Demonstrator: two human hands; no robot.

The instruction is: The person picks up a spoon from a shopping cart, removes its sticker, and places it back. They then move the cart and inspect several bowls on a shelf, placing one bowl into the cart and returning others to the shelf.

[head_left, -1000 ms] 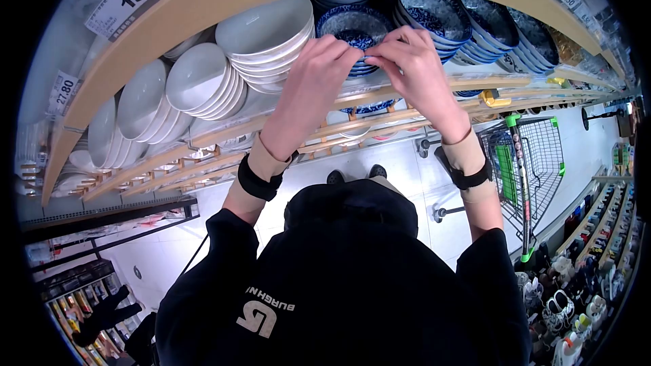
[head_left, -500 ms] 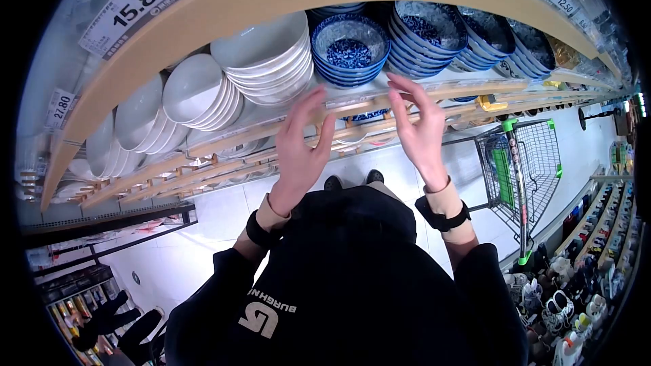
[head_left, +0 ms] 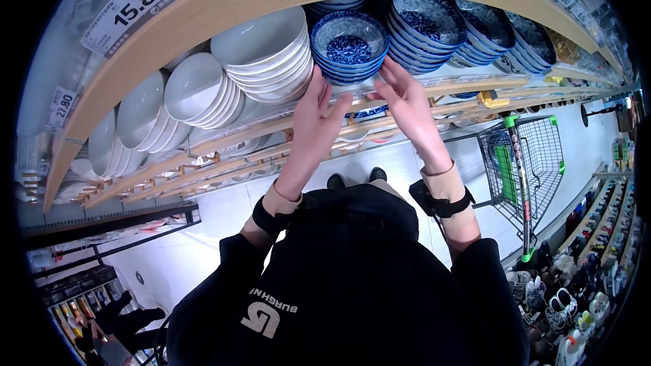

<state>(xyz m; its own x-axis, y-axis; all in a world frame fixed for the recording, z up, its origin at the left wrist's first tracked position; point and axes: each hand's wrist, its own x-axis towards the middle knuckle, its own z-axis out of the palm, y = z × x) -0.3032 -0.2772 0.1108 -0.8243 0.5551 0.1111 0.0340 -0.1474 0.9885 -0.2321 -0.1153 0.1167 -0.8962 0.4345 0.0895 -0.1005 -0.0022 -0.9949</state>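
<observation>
Left hand and right hand have risen, grips open and empty, fingertips now beside the blue bowl stack. It sits at the front edge of the shelf, nested, white-and-blue patterned.

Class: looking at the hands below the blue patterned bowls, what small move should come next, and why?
Probably close both hands on the blue patterned bowl stack: the left hand and right hand are open, flanking its lower edge, gripping nothing yet.
</observation>
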